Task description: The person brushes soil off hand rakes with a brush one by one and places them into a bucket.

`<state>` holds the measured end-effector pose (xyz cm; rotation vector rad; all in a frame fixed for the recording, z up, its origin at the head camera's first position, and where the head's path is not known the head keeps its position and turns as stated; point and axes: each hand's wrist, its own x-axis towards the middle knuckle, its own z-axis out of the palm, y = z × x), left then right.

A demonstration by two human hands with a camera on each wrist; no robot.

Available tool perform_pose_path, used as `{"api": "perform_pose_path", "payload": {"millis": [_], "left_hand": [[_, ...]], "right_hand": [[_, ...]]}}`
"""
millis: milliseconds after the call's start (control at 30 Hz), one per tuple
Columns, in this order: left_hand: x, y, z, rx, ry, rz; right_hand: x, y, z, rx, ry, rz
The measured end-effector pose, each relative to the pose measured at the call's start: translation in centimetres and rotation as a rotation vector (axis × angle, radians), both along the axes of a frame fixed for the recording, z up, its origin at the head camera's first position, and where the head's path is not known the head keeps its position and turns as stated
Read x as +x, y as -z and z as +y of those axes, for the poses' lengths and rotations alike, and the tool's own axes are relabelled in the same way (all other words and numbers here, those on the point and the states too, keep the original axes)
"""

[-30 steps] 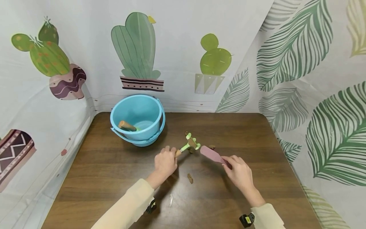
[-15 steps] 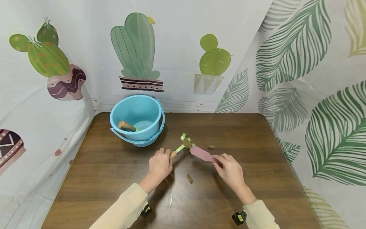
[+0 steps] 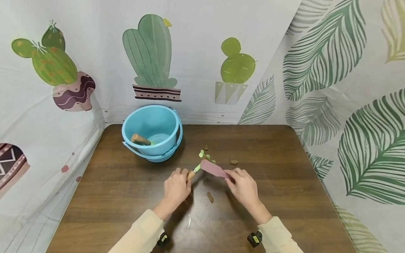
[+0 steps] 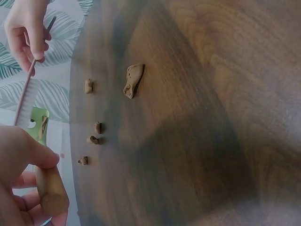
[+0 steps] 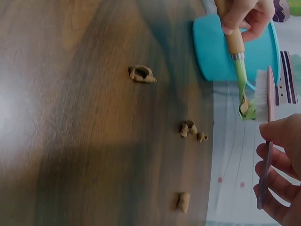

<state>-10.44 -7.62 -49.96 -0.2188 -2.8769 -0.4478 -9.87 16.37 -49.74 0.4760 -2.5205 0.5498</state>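
Note:
My left hand (image 3: 177, 186) grips the wooden handle of a small green garden rake (image 5: 240, 75). Brown clumps stick to its pronged head, which is raised above the table. In my right hand (image 3: 245, 188), thumb and fingers pinch the dark handle of a pink brush (image 3: 213, 168). Its white bristles (image 5: 261, 94) face the rake head right beside it, and the brush partly hides that head in the head view. Below on the table lie several brown crumbly pieces, the largest piece (image 4: 135, 79) nearest me, another piece (image 3: 234, 162) to the right and a small piece (image 3: 206, 148) farther back.
A light blue bucket (image 3: 158, 151) with its handle lowered stands at the table's back left. Inside leans another tool with a wooden handle (image 3: 139, 138). Behind the brown table (image 3: 269, 140) hangs a white cloth (image 3: 199, 63) printed with cacti and leaves.
The brush has come left from beside the rake and now overlaps its head. My left hand has shifted slightly left with the rake. The bucket has stayed put.

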Motion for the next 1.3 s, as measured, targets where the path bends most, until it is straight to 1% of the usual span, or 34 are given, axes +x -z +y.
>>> {"api": "perform_pose_path", "payload": {"millis": [133,400,600,767,900,1100,1300], "left_hand": [[0.3,0.1,0.0,0.011,-0.001,0.001],[0.7,0.2,0.1,-0.009,-0.001,-0.015],[0.8,0.2,0.1,-0.019,0.001,0.0],[0.8,0.2,0.2,-0.017,-0.012,0.002],[0.9,0.2,0.2,-0.016,-0.023,0.004],[1.0,0.2,0.6,-0.006,-0.023,0.012],[1.1,0.2,0.7,-0.017,-0.025,0.019]], "right_hand": [[-0.1,0.0,-0.7,0.007,0.003,0.008],[-0.7,-0.2,-1.8,0.007,0.011,0.03],[-1.0,-0.2,-2.6,0.005,0.043,0.01],[-1.1,-0.3,-3.1,0.01,0.077,-0.009],[-1.2,-0.5,-3.8,0.02,0.096,-0.038],[-1.3,-0.9,-4.8,0.044,0.124,-0.063],[-1.2,-1.2,-5.2,0.038,0.162,-0.088]]}}
